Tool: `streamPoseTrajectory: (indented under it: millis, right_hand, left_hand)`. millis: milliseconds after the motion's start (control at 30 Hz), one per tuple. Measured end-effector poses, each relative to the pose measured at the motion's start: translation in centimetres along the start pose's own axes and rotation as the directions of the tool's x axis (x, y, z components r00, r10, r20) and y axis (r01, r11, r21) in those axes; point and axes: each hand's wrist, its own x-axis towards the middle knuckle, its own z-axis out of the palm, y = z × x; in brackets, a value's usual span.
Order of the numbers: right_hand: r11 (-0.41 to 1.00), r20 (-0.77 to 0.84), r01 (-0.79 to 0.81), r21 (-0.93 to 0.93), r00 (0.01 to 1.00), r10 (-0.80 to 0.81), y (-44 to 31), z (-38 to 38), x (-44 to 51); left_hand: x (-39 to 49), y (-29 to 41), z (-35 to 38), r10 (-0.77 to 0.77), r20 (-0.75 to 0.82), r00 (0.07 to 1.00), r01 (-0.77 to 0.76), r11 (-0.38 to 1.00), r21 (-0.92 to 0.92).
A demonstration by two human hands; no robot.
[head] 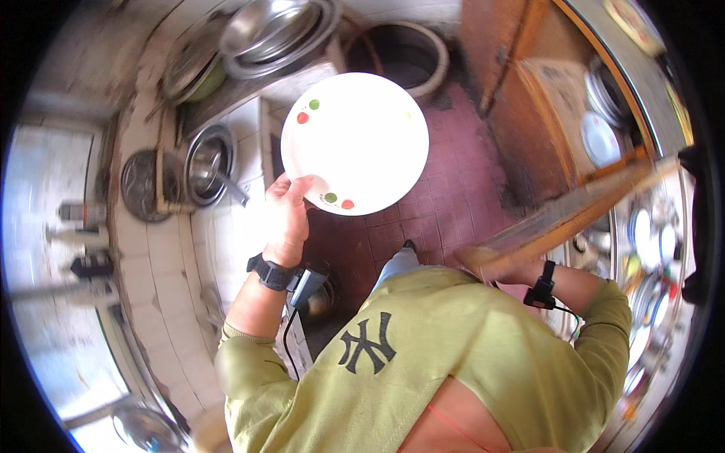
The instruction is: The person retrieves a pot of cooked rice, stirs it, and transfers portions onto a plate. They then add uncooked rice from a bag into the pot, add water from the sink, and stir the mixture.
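Observation:
My left hand (289,218) grips a white round plate (362,147) by its near left rim, thumb on top. Red and green dots decorate the rim, and glare washes out the middle. The plate is held up over the floor. My right hand (507,273) is at the near end of an open wooden cabinet door (566,218). Blur and the door hide its fingers, so their grip cannot be made out. Past the door, the open wooden cabinet (544,102) holds a pale blue-white dish (600,139) and a stack of plates (605,93).
A tiled counter (221,249) at left carries a metal basin (210,164) with a ladle and a dark round lid (148,184). Metal basins (277,37) sit at the back above a large dark vat (396,56). Shelves of dishes (651,289) stand at right. The floor (453,170) is red tile.

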Motion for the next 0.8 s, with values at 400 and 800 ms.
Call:
streamPoseTrajectory:
  millis: [400, 800]
  right_hand:
    - [0.944, -0.459, -0.284, 0.170, 0.824, 0.331, 27.6, -13.7, 20.2]
    - [0.628, -0.453, -0.723, 0.289, 0.475, 0.755, 61.5, -26.3, 15.2]
  left_hand:
    - [-7.7, -0.4, 1.2, -0.047, -0.368, 0.929, -0.105, 0.918, -0.382]
    - [-16.3, -2.5, 14.7, -0.105, -0.639, 0.762, -0.196, 0.903, -0.382]
